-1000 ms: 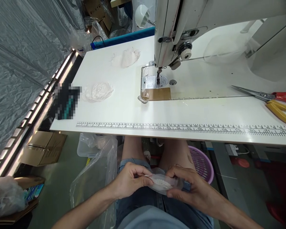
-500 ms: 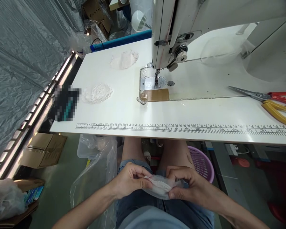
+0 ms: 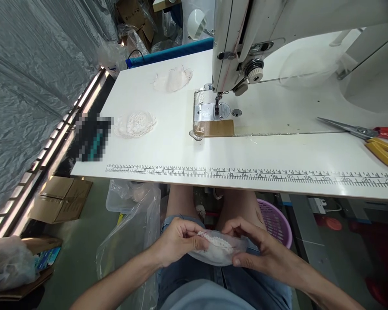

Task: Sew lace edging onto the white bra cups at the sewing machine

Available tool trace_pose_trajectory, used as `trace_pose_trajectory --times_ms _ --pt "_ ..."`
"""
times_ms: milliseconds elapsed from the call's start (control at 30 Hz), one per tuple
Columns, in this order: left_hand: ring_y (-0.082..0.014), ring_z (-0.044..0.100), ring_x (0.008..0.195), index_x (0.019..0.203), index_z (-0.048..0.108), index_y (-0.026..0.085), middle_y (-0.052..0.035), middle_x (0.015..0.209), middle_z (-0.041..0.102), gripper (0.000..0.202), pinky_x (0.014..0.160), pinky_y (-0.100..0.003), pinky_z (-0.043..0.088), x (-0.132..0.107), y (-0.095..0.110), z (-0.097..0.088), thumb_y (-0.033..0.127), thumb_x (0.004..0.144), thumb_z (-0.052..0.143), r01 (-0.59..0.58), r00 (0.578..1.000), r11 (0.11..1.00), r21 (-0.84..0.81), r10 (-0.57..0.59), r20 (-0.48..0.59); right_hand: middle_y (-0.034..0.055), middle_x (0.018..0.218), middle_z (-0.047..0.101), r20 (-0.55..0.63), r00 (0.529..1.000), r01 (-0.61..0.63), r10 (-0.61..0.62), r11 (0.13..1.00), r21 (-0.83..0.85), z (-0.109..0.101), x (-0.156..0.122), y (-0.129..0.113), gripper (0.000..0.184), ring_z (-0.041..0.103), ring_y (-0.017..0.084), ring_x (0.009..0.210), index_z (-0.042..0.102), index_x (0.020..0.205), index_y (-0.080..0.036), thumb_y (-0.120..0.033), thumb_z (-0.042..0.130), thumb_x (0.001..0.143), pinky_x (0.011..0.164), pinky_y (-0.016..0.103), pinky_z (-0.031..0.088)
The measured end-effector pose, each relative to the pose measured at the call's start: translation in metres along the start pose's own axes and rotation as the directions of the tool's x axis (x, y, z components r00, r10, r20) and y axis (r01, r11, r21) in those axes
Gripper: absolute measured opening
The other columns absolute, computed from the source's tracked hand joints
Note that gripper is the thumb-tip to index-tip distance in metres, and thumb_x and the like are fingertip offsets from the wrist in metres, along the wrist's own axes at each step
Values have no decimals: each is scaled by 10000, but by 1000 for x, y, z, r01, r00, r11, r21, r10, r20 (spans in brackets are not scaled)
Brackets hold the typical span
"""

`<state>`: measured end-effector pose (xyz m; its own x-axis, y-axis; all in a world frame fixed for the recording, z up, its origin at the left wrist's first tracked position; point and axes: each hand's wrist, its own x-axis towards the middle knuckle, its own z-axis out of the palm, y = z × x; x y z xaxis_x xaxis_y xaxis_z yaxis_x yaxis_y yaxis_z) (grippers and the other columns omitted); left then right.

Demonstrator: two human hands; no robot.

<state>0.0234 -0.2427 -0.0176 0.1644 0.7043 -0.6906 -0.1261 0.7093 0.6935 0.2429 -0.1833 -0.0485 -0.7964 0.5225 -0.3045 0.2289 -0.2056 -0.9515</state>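
Above my lap, a small piece of sheer white fabric with lace trim (image 3: 218,250) is held between both hands. My left hand (image 3: 181,242) pinches its left end, thumb on top and fingers curled behind. At the right end, my right hand (image 3: 250,245) grips the edge between thumb and fingers, with a wider gap than on the left. Beyond the hands stands the sewing machine (image 3: 236,51), its needle and presser foot over the metal plate. A round white lace piece (image 3: 136,125) lies on the left of the table, and a sheer pale piece with loose threads (image 3: 174,79) lies behind it.
The white table (image 3: 168,150) carries a printed ruler (image 3: 213,172) along its front edge. Scissors (image 3: 362,131) with red and yellow handles lie at the right. Below are a purple basket (image 3: 276,221), a clear plastic bin (image 3: 118,202) and a cardboard box (image 3: 61,198).
The fabric has been spread fuller between my hands, showing more of its lace. My right hand's fingers have loosened and opened a little. The view has shifted slightly.
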Motion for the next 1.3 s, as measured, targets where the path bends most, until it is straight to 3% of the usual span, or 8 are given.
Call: trace_pose_trajectory --times_ms 400,633,767,933,1033,1133,1200,1300 --pt "-75 416 501 580 654 96 9 518 544 422 487 -191 312 3 1 3 470 491 827 -56 993 984 172 73 -93 -1 838 521 -14 993 119 -119 991 62 9 13 0 276 504 161 796 520 765 -200 -433 666 791 706 261 394" --pt "-55 319 450 482 526 124 32 450 403 538 433 -182 220 -6 34 -6 597 725 606 -359 906 820 445 421 -47 22 845 529 -110 972 227 -206 942 248 4 14 -21 322 524 156 785 480 649 -185 -406 615 840 707 275 412" --pt "-100 471 480 568 640 133 -21 530 575 435 472 -199 325 -19 112 -36 504 785 576 -407 789 621 669 608 -84 24 872 570 -215 952 282 -219 901 330 -4 14 -33 289 521 149 767 480 701 -195 -408 623 834 661 254 416" --pt "-132 464 487 689 670 141 6 480 498 410 493 -229 312 -14 221 -83 462 849 474 -87 398 264 961 893 -209 -14 673 534 -255 942 290 -218 911 294 -16 28 -50 331 448 104 566 492 733 -191 -474 656 784 511 209 338" --pt "-282 562 985 1040 659 120 -131 1052 647 347 794 -350 428 -12 219 -70 356 793 598 -87 417 104 991 907 -58 -69 545 407 -290 941 250 -175 936 247 -20 31 -60 330 341 79 489 530 807 -185 -501 628 802 476 201 272" --pt "-258 533 1106 1228 571 227 -85 1266 571 476 863 -339 441 -15 163 -27 431 800 608 -314 588 112 943 803 100 -46 560 465 -318 935 213 -157 966 149 -20 25 -68 333 414 104 530 596 852 -177 -504 628 796 516 220 331" --pt "-230 582 1008 1234 568 237 -69 1169 631 512 808 -298 451 -15 122 2 454 777 641 -482 827 445 755 515 225 -27 578 534 -318 934 199 -164 977 80 -20 19 -71 318 473 119 545 622 843 -184 -500 621 800 531 224 371" --pt "-141 551 682 915 686 131 -29 764 643 383 606 -220 396 -9 83 26 430 680 730 -382 924 829 408 334 186 -11 606 613 -284 938 191 -197 980 -51 -23 12 -69 282 529 131 551 628 840 -196 -476 607 818 525 222 407"
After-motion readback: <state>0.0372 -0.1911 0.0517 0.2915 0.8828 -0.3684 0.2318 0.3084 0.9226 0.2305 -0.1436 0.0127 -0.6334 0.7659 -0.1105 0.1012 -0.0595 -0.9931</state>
